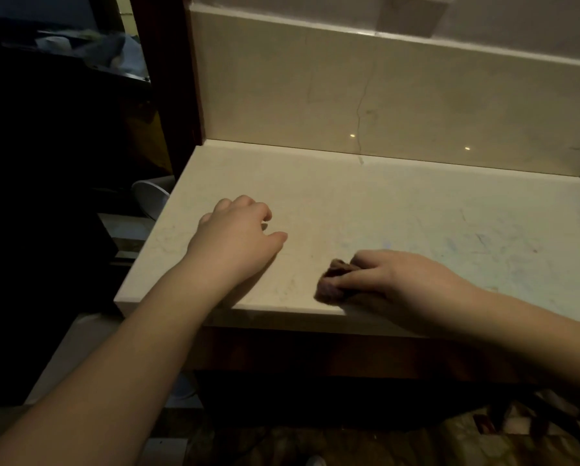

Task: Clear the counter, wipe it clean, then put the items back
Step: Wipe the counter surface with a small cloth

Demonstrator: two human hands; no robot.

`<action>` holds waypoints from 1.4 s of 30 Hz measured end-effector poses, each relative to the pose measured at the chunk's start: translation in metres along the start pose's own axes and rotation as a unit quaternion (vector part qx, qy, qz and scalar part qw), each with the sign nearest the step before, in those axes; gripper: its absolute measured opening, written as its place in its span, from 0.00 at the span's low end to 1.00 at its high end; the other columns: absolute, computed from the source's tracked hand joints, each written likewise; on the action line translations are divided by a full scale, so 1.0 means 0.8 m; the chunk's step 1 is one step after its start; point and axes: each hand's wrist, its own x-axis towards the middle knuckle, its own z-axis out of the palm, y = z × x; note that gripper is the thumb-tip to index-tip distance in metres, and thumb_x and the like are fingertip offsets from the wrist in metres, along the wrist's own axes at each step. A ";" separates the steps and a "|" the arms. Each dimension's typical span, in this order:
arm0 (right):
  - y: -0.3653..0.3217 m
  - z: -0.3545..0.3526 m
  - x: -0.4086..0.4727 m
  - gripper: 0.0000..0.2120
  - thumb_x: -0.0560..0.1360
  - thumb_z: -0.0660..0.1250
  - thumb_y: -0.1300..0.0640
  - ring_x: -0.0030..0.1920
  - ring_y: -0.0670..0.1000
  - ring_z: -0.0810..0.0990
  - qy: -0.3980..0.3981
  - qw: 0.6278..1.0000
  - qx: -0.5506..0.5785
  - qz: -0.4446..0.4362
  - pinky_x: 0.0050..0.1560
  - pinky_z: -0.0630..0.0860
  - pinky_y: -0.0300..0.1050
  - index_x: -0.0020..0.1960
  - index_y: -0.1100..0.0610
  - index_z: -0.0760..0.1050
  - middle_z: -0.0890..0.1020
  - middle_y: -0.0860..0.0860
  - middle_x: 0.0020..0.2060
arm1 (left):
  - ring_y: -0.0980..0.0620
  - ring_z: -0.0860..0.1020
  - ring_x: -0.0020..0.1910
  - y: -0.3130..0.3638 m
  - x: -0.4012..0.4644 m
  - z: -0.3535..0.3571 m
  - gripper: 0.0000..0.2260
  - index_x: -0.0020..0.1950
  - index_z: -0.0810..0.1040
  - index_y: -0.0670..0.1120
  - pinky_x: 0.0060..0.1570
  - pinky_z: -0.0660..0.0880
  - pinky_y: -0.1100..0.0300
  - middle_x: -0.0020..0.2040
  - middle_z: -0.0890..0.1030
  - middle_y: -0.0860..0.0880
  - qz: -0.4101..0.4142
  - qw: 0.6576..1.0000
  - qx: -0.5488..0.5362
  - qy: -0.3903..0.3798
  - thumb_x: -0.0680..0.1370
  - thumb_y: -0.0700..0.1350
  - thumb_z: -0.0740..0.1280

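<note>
The cream stone counter (pixel 399 210) fills the middle of the view, and its top holds only my hands and a cloth. My right hand (pixel 396 284) presses a small dark brownish cloth (pixel 332 280) flat onto the counter near its front edge. The cloth looks blurred. My left hand (pixel 238 237) rests palm down on the left part of the counter, fingers curled, holding nothing. Faint bluish smears show on the right part of the surface.
A cream backsplash (pixel 382 105) rises behind the counter, with a hairline crack. A white round object (pixel 152 196) sits just off the counter's left edge. Dark furniture (pixel 46 163) stands to the left. Patterned floor with clutter lies below at the right.
</note>
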 end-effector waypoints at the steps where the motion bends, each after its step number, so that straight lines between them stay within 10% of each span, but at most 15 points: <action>1: 0.002 0.000 0.000 0.19 0.77 0.54 0.40 0.36 0.54 0.78 -0.001 1.000 -0.004 -0.006 0.30 0.68 0.40 0.56 0.44 0.80 0.78 0.50 0.40 | 0.50 0.67 0.64 0.003 0.006 0.001 0.21 0.68 0.72 0.53 0.58 0.67 0.51 0.67 0.71 0.52 0.002 1.000 0.015 -0.014 0.78 0.59 0.61; 9: 0.106 0.009 0.132 0.15 0.80 0.58 0.46 0.55 0.58 0.75 -0.031 0.982 -0.043 0.181 0.47 0.68 0.46 0.63 0.44 0.75 0.77 0.53 0.54 | 0.49 0.67 0.60 0.020 0.031 0.008 0.20 0.59 0.75 0.51 0.54 0.74 0.50 0.59 0.70 0.50 -0.023 0.995 0.089 -0.049 0.76 0.64 0.62; 16: 0.047 -0.012 0.044 0.17 0.78 0.58 0.46 0.48 0.53 0.76 -0.067 0.997 -0.016 0.026 0.44 0.74 0.47 0.65 0.41 0.74 0.77 0.49 0.52 | 0.50 0.67 0.57 0.016 0.030 0.010 0.16 0.50 0.72 0.51 0.51 0.75 0.51 0.50 0.66 0.53 0.002 0.994 0.099 -0.049 0.78 0.64 0.59; 25: 0.195 0.015 0.185 0.14 0.80 0.59 0.50 0.57 0.58 0.76 -0.020 0.966 -0.021 0.256 0.50 0.71 0.46 0.63 0.44 0.75 0.79 0.52 0.58 | 0.53 0.65 0.51 0.018 0.034 0.011 0.19 0.53 0.74 0.52 0.41 0.73 0.56 0.49 0.66 0.54 0.008 0.990 0.137 -0.042 0.77 0.65 0.58; 42: 0.212 0.021 0.227 0.14 0.80 0.58 0.50 0.57 0.59 0.76 -0.014 0.973 -0.026 0.227 0.48 0.70 0.46 0.62 0.49 0.76 0.80 0.53 0.57 | 0.54 0.65 0.50 0.019 0.038 0.006 0.22 0.57 0.76 0.53 0.43 0.75 0.55 0.49 0.67 0.54 0.006 0.988 0.152 -0.040 0.76 0.67 0.57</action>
